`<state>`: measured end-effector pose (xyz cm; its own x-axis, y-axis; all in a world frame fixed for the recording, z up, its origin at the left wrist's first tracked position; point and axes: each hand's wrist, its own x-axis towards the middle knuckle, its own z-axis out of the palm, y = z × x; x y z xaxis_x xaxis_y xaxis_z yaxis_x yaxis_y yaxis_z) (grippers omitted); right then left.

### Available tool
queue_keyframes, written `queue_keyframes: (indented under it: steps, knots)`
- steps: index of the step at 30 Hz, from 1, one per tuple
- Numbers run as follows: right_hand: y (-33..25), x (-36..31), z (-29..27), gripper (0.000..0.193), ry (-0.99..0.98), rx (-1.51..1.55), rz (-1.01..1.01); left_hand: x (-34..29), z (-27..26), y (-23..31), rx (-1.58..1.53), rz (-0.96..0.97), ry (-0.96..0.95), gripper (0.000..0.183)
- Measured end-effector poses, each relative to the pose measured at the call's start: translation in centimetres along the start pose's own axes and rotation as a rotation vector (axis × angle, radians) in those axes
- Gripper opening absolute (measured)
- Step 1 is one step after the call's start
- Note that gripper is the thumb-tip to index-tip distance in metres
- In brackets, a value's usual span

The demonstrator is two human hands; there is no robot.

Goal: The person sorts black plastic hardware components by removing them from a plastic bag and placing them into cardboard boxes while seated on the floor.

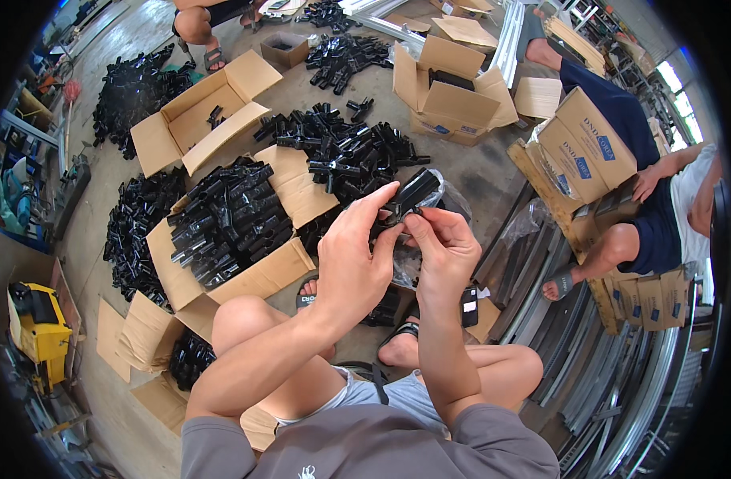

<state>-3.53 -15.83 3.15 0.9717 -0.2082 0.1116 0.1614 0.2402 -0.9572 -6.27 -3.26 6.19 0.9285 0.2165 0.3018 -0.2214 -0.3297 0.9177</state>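
Observation:
In front of my chest I hold a glossy black tube-shaped fitting (418, 188), tilted up to the right. My left hand (351, 249) is closed around its lower left end, the thumb pressed against it. The fingertips of my right hand (444, 243) pinch the same end, close by the left thumb. What lies between the fingertips is too small to make out. Beyond my hands is a loose pile of similar black fittings (357, 152). An open cardboard box (266, 275) to the left of my hands is filled with rows of them.
More black fittings (142, 227) are heaped at the left. Farther off stand open cardboard boxes (160, 142). Long metal profiles (569, 351) lie to my right, beside a pallet (533, 172) with cartons and a seated person (661, 191). A phone (469, 306) lies near my right knee.

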Motion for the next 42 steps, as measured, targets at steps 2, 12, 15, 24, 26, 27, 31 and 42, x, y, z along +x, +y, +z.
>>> queue_keyframes:
  steps: [2, 12, 15, 24, 26, 27, 31, 42]
  knots:
    - [0.1, 0.0, 0.0, 0.019, -0.009, 0.007, -0.025, 0.0, 0.0, -0.1, 0.042, 0.038, 0.012, 0.048]
    - [1.2, -0.1, 0.4, 0.028, -0.047, -0.166, -0.118, -0.1, 0.0, -0.1, 0.138, 0.167, 0.028, 0.051]
    - [2.0, 0.1, -0.7, 0.025, -0.102, -0.355, -0.21, -0.2, 0.0, 0.1, 0.133, 0.163, 0.02, 0.052]
    - [0.7, -0.3, 0.2, 0.011, -0.077, -0.454, -0.342, -0.2, 0.1, -0.6, 0.141, 0.171, 0.032, 0.053]
    - [0.8, -0.3, -0.6, 0.009, -0.137, -0.531, -0.174, -0.1, 0.1, -0.4, 0.139, 0.183, 0.008, 0.053]
    - [1.3, -0.4, -0.9, 0.016, -0.11, -0.424, -0.239, -0.1, 0.2, -0.3, 0.138, 0.183, 0.008, 0.053]
    - [1.8, -0.5, -0.1, 0.033, 0.026, -0.435, -0.443, 0.0, 0.4, -0.6, 0.153, 0.186, 0.005, 0.052]
    - [2.2, -0.4, -0.3, 0.037, -0.015, -0.436, -0.173, -0.2, 0.5, -1.0, 0.139, 0.19, -0.016, 0.049]
